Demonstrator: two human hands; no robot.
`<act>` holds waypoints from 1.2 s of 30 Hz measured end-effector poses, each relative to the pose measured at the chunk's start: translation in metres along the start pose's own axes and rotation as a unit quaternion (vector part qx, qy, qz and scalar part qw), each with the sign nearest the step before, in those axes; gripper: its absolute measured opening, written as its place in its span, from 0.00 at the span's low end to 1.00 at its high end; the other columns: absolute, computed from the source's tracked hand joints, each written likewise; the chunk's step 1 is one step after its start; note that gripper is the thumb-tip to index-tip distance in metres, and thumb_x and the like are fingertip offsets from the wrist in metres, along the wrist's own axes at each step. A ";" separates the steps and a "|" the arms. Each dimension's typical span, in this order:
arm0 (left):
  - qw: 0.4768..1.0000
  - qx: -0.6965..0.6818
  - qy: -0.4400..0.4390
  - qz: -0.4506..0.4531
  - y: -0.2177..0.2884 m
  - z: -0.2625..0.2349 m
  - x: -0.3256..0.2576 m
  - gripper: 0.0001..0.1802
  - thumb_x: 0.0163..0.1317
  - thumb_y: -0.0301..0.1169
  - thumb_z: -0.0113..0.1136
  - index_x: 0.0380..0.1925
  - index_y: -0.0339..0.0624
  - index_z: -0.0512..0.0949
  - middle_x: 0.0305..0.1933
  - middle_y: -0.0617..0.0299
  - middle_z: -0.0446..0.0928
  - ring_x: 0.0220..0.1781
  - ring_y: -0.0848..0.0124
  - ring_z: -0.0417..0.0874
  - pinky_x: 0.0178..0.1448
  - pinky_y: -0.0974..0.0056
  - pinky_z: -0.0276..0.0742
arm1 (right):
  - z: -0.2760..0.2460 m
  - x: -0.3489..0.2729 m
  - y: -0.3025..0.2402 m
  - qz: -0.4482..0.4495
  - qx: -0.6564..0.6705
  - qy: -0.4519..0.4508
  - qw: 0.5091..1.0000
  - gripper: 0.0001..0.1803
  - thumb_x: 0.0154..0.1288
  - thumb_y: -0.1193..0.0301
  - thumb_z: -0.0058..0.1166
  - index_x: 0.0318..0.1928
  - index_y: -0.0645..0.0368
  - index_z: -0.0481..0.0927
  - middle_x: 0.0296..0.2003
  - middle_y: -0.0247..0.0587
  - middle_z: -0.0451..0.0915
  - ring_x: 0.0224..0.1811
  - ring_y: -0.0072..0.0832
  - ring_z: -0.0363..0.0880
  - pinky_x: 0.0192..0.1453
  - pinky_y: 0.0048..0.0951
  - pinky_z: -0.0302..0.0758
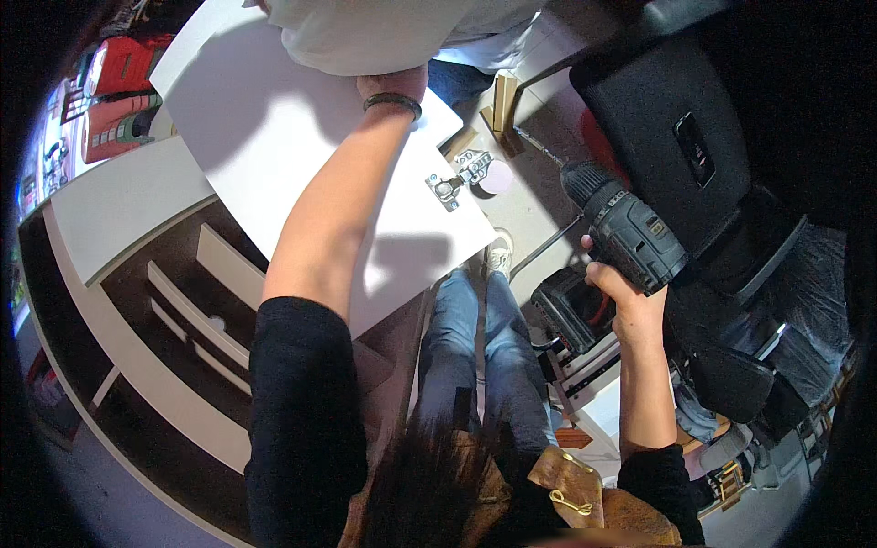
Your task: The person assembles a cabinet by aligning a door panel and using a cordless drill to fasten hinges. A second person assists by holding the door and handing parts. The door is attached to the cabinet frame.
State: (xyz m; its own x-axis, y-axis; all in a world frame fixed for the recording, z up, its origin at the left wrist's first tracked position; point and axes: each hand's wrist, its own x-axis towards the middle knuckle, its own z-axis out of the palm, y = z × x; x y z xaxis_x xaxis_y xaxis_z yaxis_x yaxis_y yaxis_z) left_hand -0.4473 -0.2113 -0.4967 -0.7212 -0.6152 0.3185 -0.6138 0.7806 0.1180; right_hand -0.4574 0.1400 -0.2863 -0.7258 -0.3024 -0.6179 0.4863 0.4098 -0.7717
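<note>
My right hand grips a black cordless drill, and its long twist bit points up and left. My left arm stretches across a white board. Only the back of my left hand shows, beside a co-worker's pale shirt; its fingers are hidden, so what it touches cannot be made out. A metal cabinet hinge sits at the board's right edge, its other arm reaching past that edge. The drill bit is apart from the hinge.
A co-worker in a pale shirt stands across the board. At right is a black chair with a phone on it. An open-fronted cabinet frame fills the left. Red cases stand at far left.
</note>
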 end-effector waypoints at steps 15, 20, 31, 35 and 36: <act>0.964 0.249 0.013 0.097 -0.012 0.040 0.018 0.23 0.63 0.42 0.53 0.58 0.52 0.74 0.58 0.53 0.75 0.63 0.57 0.73 0.64 0.46 0.68 | 0.008 -0.001 0.006 -0.008 -0.009 -0.018 1.000 0.19 0.46 0.79 0.62 0.43 0.62 0.82 0.38 0.36 0.84 0.40 0.25 0.81 0.49 0.28 0.76; 0.992 -0.012 -0.115 -0.052 0.014 0.002 0.027 0.22 0.63 0.42 0.54 0.56 0.51 0.75 0.56 0.53 0.76 0.60 0.56 0.75 0.62 0.48 0.71 | 0.001 -0.003 0.009 -0.013 -0.011 -0.012 1.000 0.20 0.46 0.80 0.62 0.44 0.62 0.81 0.38 0.36 0.84 0.40 0.25 0.82 0.50 0.28 0.76; 0.992 0.026 -0.069 -0.106 -0.014 -0.010 0.007 0.17 0.62 0.42 0.57 0.47 0.48 0.81 0.46 0.53 0.83 0.50 0.56 0.83 0.52 0.53 0.80 | 0.003 -0.004 0.019 -0.008 -0.012 -0.019 1.000 0.19 0.45 0.80 0.62 0.43 0.63 0.81 0.38 0.37 0.84 0.40 0.25 0.81 0.49 0.27 0.76; 0.994 0.031 -0.004 -0.102 -0.014 -0.001 0.006 0.18 0.63 0.45 0.55 0.43 0.45 0.82 0.44 0.49 0.83 0.49 0.53 0.83 0.49 0.50 0.80 | 0.003 -0.002 0.024 -0.012 -0.020 -0.026 0.999 0.19 0.46 0.81 0.62 0.44 0.63 0.82 0.39 0.37 0.84 0.40 0.25 0.81 0.49 0.27 0.76; 0.993 -0.005 -0.001 -0.120 -0.011 -0.001 0.007 0.18 0.64 0.43 0.53 0.44 0.43 0.81 0.47 0.49 0.81 0.51 0.53 0.82 0.52 0.50 0.78 | 0.004 -0.001 0.025 -0.010 -0.022 -0.019 1.000 0.19 0.47 0.81 0.62 0.44 0.63 0.82 0.39 0.37 0.84 0.40 0.25 0.81 0.49 0.27 0.76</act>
State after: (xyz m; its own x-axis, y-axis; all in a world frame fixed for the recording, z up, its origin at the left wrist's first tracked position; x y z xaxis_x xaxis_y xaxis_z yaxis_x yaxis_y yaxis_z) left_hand -0.4450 -0.2240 -0.4944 -0.5557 -0.7832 0.2789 -0.7640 0.6134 0.2002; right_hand -0.4424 0.1475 -0.3052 -0.7152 -0.3431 -0.6090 0.4500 0.4408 -0.7767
